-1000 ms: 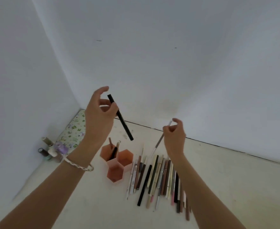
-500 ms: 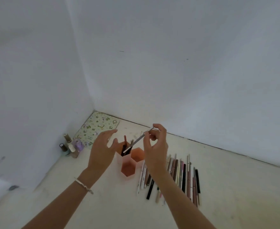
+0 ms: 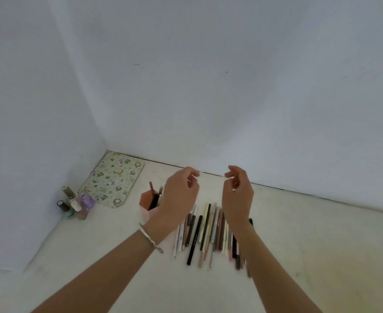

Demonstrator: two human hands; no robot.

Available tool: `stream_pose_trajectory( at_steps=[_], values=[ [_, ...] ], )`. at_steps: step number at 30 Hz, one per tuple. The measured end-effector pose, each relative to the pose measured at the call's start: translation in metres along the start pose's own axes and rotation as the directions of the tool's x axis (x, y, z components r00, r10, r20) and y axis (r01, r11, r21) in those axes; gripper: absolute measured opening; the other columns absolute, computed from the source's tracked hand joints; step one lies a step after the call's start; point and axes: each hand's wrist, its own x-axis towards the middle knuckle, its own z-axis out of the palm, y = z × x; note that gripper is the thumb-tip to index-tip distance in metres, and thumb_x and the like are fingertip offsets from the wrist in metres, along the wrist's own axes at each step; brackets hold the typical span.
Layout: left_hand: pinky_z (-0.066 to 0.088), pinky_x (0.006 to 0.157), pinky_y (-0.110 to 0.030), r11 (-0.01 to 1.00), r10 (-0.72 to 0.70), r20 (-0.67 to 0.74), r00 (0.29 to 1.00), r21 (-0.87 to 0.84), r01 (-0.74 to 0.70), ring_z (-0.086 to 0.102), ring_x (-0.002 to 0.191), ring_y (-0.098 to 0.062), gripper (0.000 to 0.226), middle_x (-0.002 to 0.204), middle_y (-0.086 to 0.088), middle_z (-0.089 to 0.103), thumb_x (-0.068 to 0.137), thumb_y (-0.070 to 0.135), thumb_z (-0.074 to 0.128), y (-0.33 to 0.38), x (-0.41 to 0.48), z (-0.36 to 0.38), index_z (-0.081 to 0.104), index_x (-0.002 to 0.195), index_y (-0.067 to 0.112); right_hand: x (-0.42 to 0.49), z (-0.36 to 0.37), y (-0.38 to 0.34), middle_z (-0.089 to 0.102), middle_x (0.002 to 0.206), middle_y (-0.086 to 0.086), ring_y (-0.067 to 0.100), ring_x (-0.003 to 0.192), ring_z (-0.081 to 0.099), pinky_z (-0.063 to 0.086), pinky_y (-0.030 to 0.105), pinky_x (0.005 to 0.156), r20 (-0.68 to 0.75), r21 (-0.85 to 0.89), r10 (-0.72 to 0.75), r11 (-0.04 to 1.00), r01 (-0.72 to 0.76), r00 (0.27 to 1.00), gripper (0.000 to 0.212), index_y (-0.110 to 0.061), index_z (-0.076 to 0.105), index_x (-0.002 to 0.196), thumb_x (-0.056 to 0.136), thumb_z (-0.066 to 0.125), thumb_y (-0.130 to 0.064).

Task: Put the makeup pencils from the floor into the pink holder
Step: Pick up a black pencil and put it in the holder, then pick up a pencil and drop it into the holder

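- Change: the black pencil the left hand (image 3: 181, 193) carried a second ago and the thin silver one in the right hand (image 3: 238, 195) are gone from the fingers. Probably both went into the pink holder (image 3: 145, 203), centre-left, half hidden behind the left hand.
- Meaning: two more stowed, but most makeup pencils (image 3: 205, 231) still lie in a row on the floor, lower centre.
- Pose: both hands hover above the row, fingers loosely curled, nothing held.

Floor (image 3: 321, 245) lies open right of the makeup pencils (image 3: 205, 231); bottles (image 3: 75, 205) stand left of the pink holder (image 3: 144, 204).
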Motion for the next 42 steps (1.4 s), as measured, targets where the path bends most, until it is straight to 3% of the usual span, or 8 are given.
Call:
stream_pose_trajectory(
  at_steps=[5,16,19,22,26,31,36,42],
  values=[
    [0.048,0.094,-0.029,0.912,-0.239,0.272,0.932,0.391,0.12,0.059,0.11,-0.022,0.031,0.121,-0.008,0.06,0.095,0.002,0.041,-0.018,0.012,0.071,0.06,0.119,0.01,0.019,-0.042,0.031,0.068,0.086,-0.007,0.003,0.052,0.046,0.042,0.019,0.057,-0.053,0.014,0.159,0.987,-0.158,0.986,0.038,-0.031,0.059,0.104,0.089,0.047,0.002],
    [0.051,0.085,-0.028,0.609,-0.3,0.169,0.939,0.792,0.052,0.057,0.109,-0.024,0.038,0.123,-0.011,0.054,0.093,0.0,0.048,-0.06,0.038,0.127,0.041,0.13,0.005,0.009,-0.042,0.079,0.066,0.082,-0.007,0.002,0.047,0.044,0.043,0.018,0.051,0.141,-0.067,0.248,0.968,-0.24,0.958,0.035,-0.025,0.06,0.11,0.091,0.047,0.002],
    [0.049,0.073,-0.029,0.748,-0.255,0.19,0.948,0.661,0.069,0.061,0.098,-0.026,0.039,0.114,-0.013,0.055,0.094,0.004,0.048,-0.057,0.049,0.123,0.038,0.132,0.008,0.01,-0.034,0.087,0.064,0.079,-0.008,0.003,0.046,0.046,0.044,0.023,0.05,0.218,-0.151,0.273,0.958,-0.244,0.937,0.028,-0.022,0.06,0.112,0.093,0.048,-0.004],
    [0.044,0.06,-0.027,0.945,-0.199,0.016,0.98,0.267,0.188,0.062,0.081,-0.025,0.035,0.099,-0.012,0.059,0.095,0.007,0.051,-0.032,0.075,0.104,0.045,0.129,0.012,0.015,-0.016,0.092,0.062,0.077,-0.008,0.002,0.052,0.05,0.039,0.014,0.05,0.334,-0.329,0.319,0.921,-0.208,0.887,0.025,-0.017,0.058,0.117,0.095,0.049,-0.01],
    [0.056,0.07,-0.038,0.992,-0.124,-0.143,0.982,-0.058,0.116,0.064,0.08,-0.024,0.042,0.09,-0.008,0.062,0.091,0.008,0.058,0.002,0.092,0.072,0.048,0.13,0.018,0.011,0.018,0.091,0.064,0.085,0.004,0.017,0.071,0.059,0.043,0.024,0.053,0.474,-0.572,0.38,0.818,-0.05,0.795,0.028,-0.01,0.048,0.124,0.097,0.047,-0.014],
    [0.058,0.067,-0.032,0.99,-0.071,-0.172,0.983,-0.136,0.048,0.066,0.075,-0.019,0.042,0.086,-0.003,0.062,0.091,0.009,0.059,0.015,0.086,0.044,0.051,0.13,0.021,0.004,0.049,0.09,0.066,0.096,0.006,0.022,0.093,0.057,0.042,0.03,0.066,0.529,-0.752,0.339,0.612,0.245,0.778,0.026,-0.009,0.043,0.121,0.095,0.048,-0.008],
    [0.048,0.054,-0.009,0.983,-0.062,-0.249,0.966,-0.185,0.015,0.064,0.067,-0.003,0.038,0.083,0.005,0.061,0.091,0.01,0.061,0.013,0.076,0.01,0.053,0.126,0.025,0.008,0.054,0.089,0.063,0.091,0.004,0.02,0.082,0.059,0.044,0.028,0.062,0.517,-0.749,0.332,0.622,0.229,0.789,0.022,-0.008,0.046,0.113,0.092,0.048,-0.001],
    [0.045,0.05,-0.006,0.973,-0.081,-0.299,0.951,-0.23,0.01,0.061,0.063,0.007,0.038,0.082,0.006,0.061,0.091,0.01,0.062,0.012,0.066,-0.032,0.054,0.124,0.026,0.003,0.067,0.083,0.068,0.105,0.007,0.023,0.096,0.066,0.052,0.029,0.071,0.486,-0.785,0.407,0.591,0.183,0.774,0.023,-0.007,0.047,0.115,0.093,0.051,-0.006]
  ],
)
